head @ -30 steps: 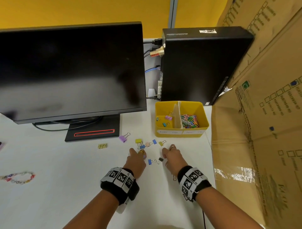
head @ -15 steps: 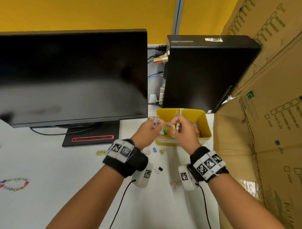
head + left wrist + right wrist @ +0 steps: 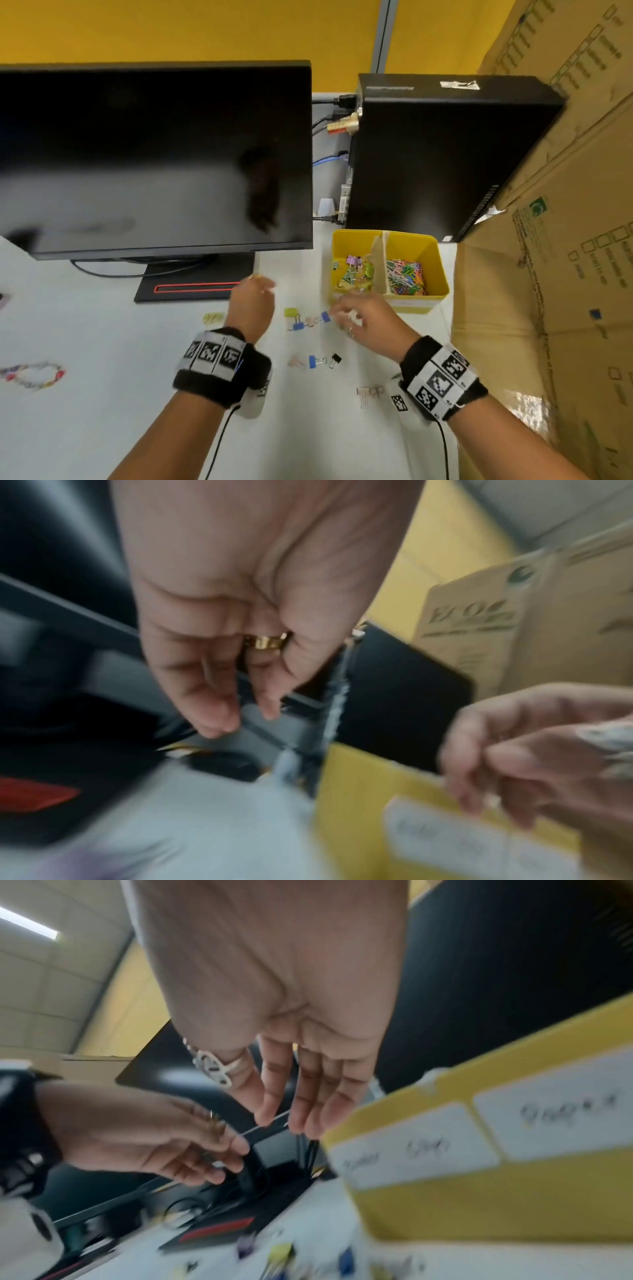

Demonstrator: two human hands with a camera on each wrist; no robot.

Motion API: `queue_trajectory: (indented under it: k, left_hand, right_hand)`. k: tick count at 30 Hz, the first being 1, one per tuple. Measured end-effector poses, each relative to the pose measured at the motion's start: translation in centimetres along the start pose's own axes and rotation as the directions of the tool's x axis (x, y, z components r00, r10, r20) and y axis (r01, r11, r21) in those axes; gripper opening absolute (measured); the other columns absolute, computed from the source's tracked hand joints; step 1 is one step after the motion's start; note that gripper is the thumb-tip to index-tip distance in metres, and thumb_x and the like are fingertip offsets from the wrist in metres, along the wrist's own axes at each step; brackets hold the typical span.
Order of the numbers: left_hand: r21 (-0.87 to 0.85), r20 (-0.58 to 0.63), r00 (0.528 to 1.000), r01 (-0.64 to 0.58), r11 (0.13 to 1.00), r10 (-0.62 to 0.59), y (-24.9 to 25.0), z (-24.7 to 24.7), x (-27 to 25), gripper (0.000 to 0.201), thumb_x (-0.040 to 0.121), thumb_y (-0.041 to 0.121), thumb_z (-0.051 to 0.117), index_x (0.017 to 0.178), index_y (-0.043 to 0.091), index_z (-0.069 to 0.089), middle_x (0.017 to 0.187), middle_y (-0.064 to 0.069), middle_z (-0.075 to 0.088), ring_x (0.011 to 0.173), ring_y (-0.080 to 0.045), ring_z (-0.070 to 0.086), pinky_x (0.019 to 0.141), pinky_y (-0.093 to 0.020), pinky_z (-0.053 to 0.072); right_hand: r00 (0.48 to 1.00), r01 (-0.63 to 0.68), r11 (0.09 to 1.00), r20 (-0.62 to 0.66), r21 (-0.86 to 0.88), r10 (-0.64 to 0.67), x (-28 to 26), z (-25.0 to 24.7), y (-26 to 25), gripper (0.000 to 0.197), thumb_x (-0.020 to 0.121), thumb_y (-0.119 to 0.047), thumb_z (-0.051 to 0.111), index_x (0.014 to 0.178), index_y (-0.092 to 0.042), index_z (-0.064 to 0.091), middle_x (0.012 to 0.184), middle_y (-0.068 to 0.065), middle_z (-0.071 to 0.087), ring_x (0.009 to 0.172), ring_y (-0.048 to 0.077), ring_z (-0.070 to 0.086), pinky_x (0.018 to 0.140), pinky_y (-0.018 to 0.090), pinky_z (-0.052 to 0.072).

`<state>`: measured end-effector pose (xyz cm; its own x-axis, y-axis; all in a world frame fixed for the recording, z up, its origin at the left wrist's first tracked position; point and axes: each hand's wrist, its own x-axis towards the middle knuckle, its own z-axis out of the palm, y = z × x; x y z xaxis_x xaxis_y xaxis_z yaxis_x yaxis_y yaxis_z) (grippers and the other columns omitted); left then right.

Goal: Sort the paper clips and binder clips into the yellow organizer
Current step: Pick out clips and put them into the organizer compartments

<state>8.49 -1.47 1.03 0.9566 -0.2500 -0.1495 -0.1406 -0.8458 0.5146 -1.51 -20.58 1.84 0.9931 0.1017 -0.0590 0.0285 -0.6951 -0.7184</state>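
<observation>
- My left hand hangs palm down with its fingers loosely bent and slack; nothing is between them. A smooth gold ring sits on one finger.
- My right hand is just as loose: the fingers point down, nearly straight and a little spread, holding nothing. It wears a silvery ring with an oval front.
- Both hands float above the white desk, the left in front of the monitor's flat black foot, the right just before the front wall of the yellow organizer.
- Black fuzzy bands with square black-and-white printed tags wrap both wrists, and a thin black cord hangs from each.
- The organizer is a glossy plastic box, split by an upright pale divider. The left half holds chunky binder clips in purple, green and yellow; the right half holds a tangled heap of thin wire paper clips in many colours. Two white handwritten labels are stuck on its front.
- More binder clips lie loose on the desk: a yellow one and blue ones between my hands, a blue and a small black one nearer me, and a pale one by my right wrist.
- Brown corrugated cardboard stands to the right.
</observation>
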Motion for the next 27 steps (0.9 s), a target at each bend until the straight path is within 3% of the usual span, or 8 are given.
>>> queue_trajectory:
  k: [3,6,8,12,18,21,24,27]
  left_hand:
    - [0.342,0.049,0.941,0.299,0.891,-0.335,-5.5,1.8,-0.8,0.039,0.096,0.014,0.036,0.133,0.007,0.044,0.141,-0.013,0.038,0.128,-0.033,0.037,0.104,-0.04,0.038]
    - [0.25,0.059,0.881,0.442,0.861,-0.469,-6.7,3.0,-1.1,0.06,0.098,0.031,0.035,0.147,0.005,0.011,0.152,-0.024,0.01,0.141,-0.038,0.015,0.114,-0.045,0.028]
    - [0.218,0.117,0.897,0.395,0.892,-0.426,-6.4,4.2,-1.1,0.066,0.099,0.035,0.031,0.148,0.003,-0.001,0.156,-0.024,-0.004,0.146,-0.036,0.004,0.118,-0.045,0.02]
    - [0.245,0.213,0.937,0.222,0.944,-0.276,-3.2,6.7,-2.3,0.073,0.096,0.044,0.032,0.148,0.01,-0.006,0.157,-0.02,-0.002,0.146,-0.033,0.005,0.117,-0.046,0.021]
    - [0.267,0.201,0.97,0.084,0.96,-0.14,-1.3,7.0,-0.1,0.07,0.092,0.053,0.034,0.148,0.028,-0.001,0.158,-0.01,0.002,0.145,-0.03,0.013,0.114,-0.05,0.025]
    - [0.343,0.215,0.97,0.036,0.938,-0.116,-1.9,7.0,1.0,0.067,0.09,0.059,0.03,0.147,0.03,0.009,0.158,-0.007,0.004,0.144,-0.028,0.017,0.114,-0.05,0.027]
    - [0.336,0.216,0.976,-0.036,0.941,-0.04,-2.0,6.9,0.9,0.066,0.088,0.063,0.029,0.144,0.027,0.024,0.156,-0.007,0.016,0.141,-0.027,0.022,0.113,-0.049,0.029]
    - [0.281,0.333,0.941,-0.165,0.945,0.065,-1.8,7.0,-0.6,0.078,0.081,0.071,0.035,0.145,0.032,0.016,0.153,-0.007,0.018,0.138,-0.029,0.025,0.111,-0.048,0.033]
  right_hand:
    - [0.98,0.012,0.978,0.196,-0.208,0.029,1.2,3.7,0.1,0.033,0.091,-0.008,0.045,0.122,-0.013,0.056,0.131,0.01,0.054,0.123,0.025,0.046,0.101,0.026,0.037]
    - [0.945,0.002,0.911,0.298,-0.413,0.133,2.7,6.2,0.2,0.046,0.094,-0.013,0.038,0.139,-0.018,0.032,0.153,0.01,0.025,0.141,0.03,0.02,0.111,0.042,0.03]
    - [0.926,-0.032,0.867,0.312,-0.496,0.213,2.9,7.1,0.4,0.05,0.095,-0.015,0.036,0.143,-0.02,0.022,0.156,0.008,0.015,0.143,0.034,0.012,0.112,0.049,0.026]
    - [0.906,-0.038,0.846,0.339,-0.532,0.253,1.4,7.1,1.2,0.052,0.094,-0.01,0.036,0.143,-0.02,0.02,0.156,0.007,0.015,0.143,0.033,0.013,0.11,0.049,0.032]
    - [0.899,-0.016,0.873,0.376,-0.488,0.226,-3.1,5.3,3.5,0.046,0.097,-0.015,0.035,0.141,-0.025,0.027,0.156,0.002,0.017,0.144,0.027,0.012,0.109,0.043,0.032]
    - [0.896,-0.018,0.875,0.381,-0.484,0.229,-4.9,4.0,4.0,0.046,0.094,-0.03,0.045,0.139,-0.029,0.033,0.155,-0.001,0.021,0.145,0.027,0.008,0.113,0.041,0.023]
    - [0.918,-0.112,0.879,0.291,-0.464,0.271,-6.1,3.0,4.3,0.086,0.07,-0.049,0.07,0.141,-0.033,0.024,0.154,0.0,0.018,0.144,0.025,0.005,0.115,0.042,0.018]
    - [0.893,-0.251,0.851,0.229,-0.462,0.387,-6.6,2.5,4.8,0.116,0.049,-0.05,0.083,0.14,-0.038,0.012,0.153,0.004,0.011,0.138,0.028,0.014,0.109,0.046,0.029]
